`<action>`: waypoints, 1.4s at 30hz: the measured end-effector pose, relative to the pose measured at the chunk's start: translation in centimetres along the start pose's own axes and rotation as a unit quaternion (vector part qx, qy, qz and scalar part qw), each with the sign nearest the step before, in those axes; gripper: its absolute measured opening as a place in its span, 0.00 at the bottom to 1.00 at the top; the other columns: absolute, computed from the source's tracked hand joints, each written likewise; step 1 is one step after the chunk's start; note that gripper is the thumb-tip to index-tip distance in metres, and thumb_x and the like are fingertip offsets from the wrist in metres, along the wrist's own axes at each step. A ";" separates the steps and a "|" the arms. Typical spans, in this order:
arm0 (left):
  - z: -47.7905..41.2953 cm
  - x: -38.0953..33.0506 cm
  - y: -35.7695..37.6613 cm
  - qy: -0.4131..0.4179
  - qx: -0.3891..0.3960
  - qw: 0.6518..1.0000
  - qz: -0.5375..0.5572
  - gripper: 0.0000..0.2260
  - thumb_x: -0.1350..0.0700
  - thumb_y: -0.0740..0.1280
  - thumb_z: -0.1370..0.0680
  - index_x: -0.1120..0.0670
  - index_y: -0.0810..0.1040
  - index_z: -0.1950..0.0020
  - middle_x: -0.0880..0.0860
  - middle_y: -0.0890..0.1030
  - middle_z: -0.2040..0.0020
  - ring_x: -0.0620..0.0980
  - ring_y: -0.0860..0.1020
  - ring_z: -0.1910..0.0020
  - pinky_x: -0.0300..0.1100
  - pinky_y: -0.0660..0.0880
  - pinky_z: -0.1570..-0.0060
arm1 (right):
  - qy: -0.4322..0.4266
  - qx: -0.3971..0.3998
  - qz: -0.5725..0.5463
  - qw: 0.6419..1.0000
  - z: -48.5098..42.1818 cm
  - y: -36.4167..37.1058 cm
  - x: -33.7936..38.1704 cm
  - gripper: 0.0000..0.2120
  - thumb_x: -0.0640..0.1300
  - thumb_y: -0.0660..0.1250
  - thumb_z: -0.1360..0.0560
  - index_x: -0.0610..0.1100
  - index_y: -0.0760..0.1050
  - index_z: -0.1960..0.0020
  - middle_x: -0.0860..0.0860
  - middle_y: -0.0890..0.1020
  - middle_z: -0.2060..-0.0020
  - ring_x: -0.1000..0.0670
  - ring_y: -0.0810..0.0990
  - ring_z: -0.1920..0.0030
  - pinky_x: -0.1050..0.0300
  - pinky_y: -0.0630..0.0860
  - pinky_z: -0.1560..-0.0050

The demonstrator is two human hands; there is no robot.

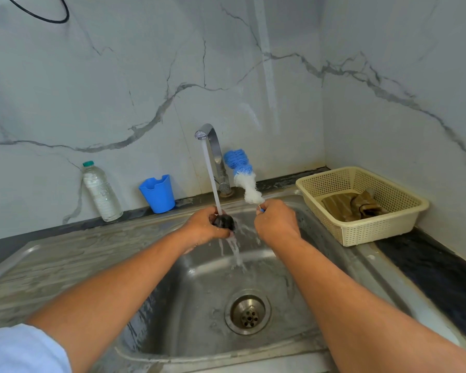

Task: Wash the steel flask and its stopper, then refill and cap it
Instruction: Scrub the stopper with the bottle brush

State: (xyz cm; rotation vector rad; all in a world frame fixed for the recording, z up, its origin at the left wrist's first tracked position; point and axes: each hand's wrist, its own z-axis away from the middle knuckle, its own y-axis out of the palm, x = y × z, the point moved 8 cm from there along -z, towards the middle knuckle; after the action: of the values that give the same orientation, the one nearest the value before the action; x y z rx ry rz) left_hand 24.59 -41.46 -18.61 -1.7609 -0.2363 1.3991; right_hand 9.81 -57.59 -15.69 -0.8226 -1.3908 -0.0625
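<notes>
While water runs from the steel tap onto it, the stopper sits in the left hand over the back of the sink, and only a dark, wet, rounded lump of it shows; the fingers clenched round its underside hide the rest, and splashing water blurs its edge. The right hand, just beside it and not touching it, has its fingers closed round the handle of a bottle brush; the fist covers nearly all the handle, leaving a bit of blue at the top. The brush stands upright and bent, white bristles low, blue bristles above, its head just beside the tap's neck. Water falls from the left hand toward the drain. Both forearms cover much of the sink's front wall, and a pale blue sleeve is cut off at the lower left corner. On the dark bench behind the sink stand a clear plastic bottle with a green cap and a blue cup. To the right a cream basket holds a crumpled brownish cloth. A black cable loops out of view at the top left
</notes>
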 end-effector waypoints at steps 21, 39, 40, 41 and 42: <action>0.0 0.8 0.0 -0.018 0.048 0.991 -0.127 0.14 0.53 0.81 0.29 0.50 0.81 0.48 0.52 0.84 0.48 0.53 0.82 0.47 0.51 0.81 0.42 | 0.038 0.020 0.002 0.999 0.1 0.6 -0.4 0.13 0.40 0.63 0.17 0.40 0.75 0.34 0.43 0.81 0.43 0.47 0.80 0.50 0.55 0.74 0.55; -6.1 -2.4 -5.4 -0.033 -0.005 0.972 -0.231 0.38 0.61 0.73 0.24 0.49 0.62 0.17 0.58 0.80 0.36 0.58 0.80 0.39 0.49 0.79 0.37 | 0.032 0.026 0.010 0.999 -0.1 0.7 -0.3 0.14 0.41 0.63 0.17 0.41 0.74 0.33 0.44 0.80 0.42 0.48 0.77 0.52 0.56 0.72 0.55; -6.3 -2.3 -5.2 -0.034 0.000 0.972 -0.232 0.38 0.63 0.73 0.24 0.49 0.62 0.17 0.57 0.81 0.37 0.58 0.80 0.40 0.48 0.79 0.38 | 0.033 0.025 0.009 0.999 -0.1 0.6 -0.3 0.14 0.41 0.63 0.17 0.41 0.74 0.33 0.44 0.80 0.42 0.48 0.77 0.52 0.56 0.72 0.54; -6.5 -2.2 -5.1 -0.037 0.004 0.973 -0.229 0.39 0.65 0.72 0.24 0.48 0.61 0.17 0.57 0.81 0.37 0.57 0.80 0.40 0.48 0.79 0.39 | 0.034 0.025 0.008 0.999 -0.2 0.6 -0.3 0.14 0.41 0.63 0.17 0.41 0.74 0.33 0.43 0.81 0.42 0.48 0.77 0.52 0.56 0.72 0.54; -6.6 -2.1 -5.1 -0.038 0.007 0.974 -0.224 0.39 0.66 0.72 0.25 0.48 0.61 0.17 0.57 0.81 0.37 0.57 0.80 0.40 0.47 0.79 0.39 | 0.035 0.024 0.006 0.999 -0.2 0.6 -0.3 0.13 0.41 0.63 0.17 0.41 0.74 0.33 0.43 0.81 0.42 0.48 0.77 0.52 0.56 0.73 0.55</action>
State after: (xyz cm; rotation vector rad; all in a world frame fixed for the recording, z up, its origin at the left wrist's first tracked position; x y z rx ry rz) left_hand 31.33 -42.85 -13.49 -1.5223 -0.6224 1.1329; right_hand 10.19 -57.35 -16.29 -0.7810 -1.3175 -0.0482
